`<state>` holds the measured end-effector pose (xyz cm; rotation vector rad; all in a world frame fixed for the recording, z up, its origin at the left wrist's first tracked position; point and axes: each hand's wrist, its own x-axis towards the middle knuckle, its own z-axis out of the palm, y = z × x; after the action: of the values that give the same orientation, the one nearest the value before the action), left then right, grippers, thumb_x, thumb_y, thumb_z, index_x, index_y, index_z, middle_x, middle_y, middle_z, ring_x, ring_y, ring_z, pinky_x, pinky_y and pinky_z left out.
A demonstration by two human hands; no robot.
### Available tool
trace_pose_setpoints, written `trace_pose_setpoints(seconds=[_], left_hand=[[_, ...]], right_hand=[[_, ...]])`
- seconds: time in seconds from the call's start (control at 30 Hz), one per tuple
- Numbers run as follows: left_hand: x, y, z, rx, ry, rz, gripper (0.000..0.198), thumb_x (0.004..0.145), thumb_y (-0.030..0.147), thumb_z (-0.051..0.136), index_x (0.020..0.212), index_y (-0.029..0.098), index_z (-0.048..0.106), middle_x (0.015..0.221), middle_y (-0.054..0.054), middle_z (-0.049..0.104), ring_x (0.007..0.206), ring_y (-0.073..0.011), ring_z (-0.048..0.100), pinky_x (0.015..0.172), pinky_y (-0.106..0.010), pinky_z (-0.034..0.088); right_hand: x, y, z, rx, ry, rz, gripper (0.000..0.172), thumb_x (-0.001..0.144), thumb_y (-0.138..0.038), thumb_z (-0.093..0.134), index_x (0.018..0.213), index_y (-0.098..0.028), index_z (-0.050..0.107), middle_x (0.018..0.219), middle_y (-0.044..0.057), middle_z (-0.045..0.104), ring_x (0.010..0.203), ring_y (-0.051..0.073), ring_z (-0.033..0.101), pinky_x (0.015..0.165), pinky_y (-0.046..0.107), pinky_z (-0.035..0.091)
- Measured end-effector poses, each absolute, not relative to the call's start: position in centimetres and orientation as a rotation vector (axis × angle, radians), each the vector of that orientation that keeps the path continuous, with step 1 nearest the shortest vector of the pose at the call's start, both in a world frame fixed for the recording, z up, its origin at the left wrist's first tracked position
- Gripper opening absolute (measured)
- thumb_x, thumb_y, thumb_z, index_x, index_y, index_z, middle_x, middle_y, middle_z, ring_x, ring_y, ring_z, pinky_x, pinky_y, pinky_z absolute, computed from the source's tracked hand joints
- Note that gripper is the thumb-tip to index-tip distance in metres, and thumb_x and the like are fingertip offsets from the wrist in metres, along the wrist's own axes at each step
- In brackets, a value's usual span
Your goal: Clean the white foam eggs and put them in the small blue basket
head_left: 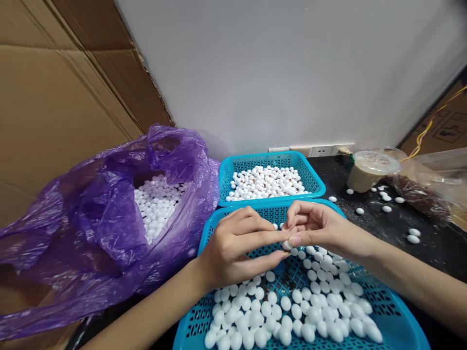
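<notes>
My left hand (239, 243) and my right hand (314, 226) meet fingertip to fingertip over the near blue basket (397, 323). Together they pinch a small white oval piece (287, 244), both sets of fingers closed round it. Below them the basket holds several loose white oval pieces (292, 311), with brown specks on its mesh floor. Behind it stands a second blue basket (312, 170) filled with more white pieces.
A purple plastic bag (91, 218) full of white pieces lies at the left, against cardboard (54, 97). On the black table (430, 253) at the right are scattered white pieces, a lidded cup (370, 170) and a clear bag (434, 189) with brown bits.
</notes>
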<state>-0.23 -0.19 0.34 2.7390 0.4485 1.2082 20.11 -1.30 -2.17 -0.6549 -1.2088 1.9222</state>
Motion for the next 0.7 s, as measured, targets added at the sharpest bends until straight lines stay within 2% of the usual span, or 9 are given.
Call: trace_pose_setpoints(seconds=[0.2,0.4,0.7], left_hand=[[-0.18,-0.30,0.44,2.784,0.462,1.214,0.020,0.073,0.019,0.070,0.092,0.020,0.067,0.074,0.000,0.068,0.062,-0.0106,0.061,0.055,-0.025,0.044],[-0.12,-0.33,0.40,2.768,0.459,1.222,0.016,0.072,0.017,0.069,0.088,0.019,0.066,0.074,0.002,0.069,0.063,-0.0099,0.063,0.057,-0.024,0.043],[-0.13,-0.31,0.11,2.756,0.458,1.236,0.023,0.072,0.013,0.067,0.095,0.019,0.066,0.076,0.001,0.067,0.063,-0.0099,0.060,0.057,-0.024,0.043]], right_hand=[[20.03,-1.38,-2.13,-0.659,-1.250,1.913,0.023,0.069,-0.013,0.075,0.080,-0.018,0.055,0.079,-0.002,0.064,0.074,0.009,0.063,0.070,0.022,0.050],[19.96,-1.45,-1.91,-0.686,-1.270,1.896,0.022,0.069,-0.014,0.074,0.078,-0.017,0.055,0.079,-0.001,0.064,0.074,0.009,0.062,0.069,0.022,0.050],[19.86,-1.48,-1.98,-0.658,-1.269,1.869,0.019,0.072,-0.013,0.072,0.078,-0.018,0.054,0.082,0.000,0.065,0.076,0.010,0.063,0.071,0.023,0.050]])
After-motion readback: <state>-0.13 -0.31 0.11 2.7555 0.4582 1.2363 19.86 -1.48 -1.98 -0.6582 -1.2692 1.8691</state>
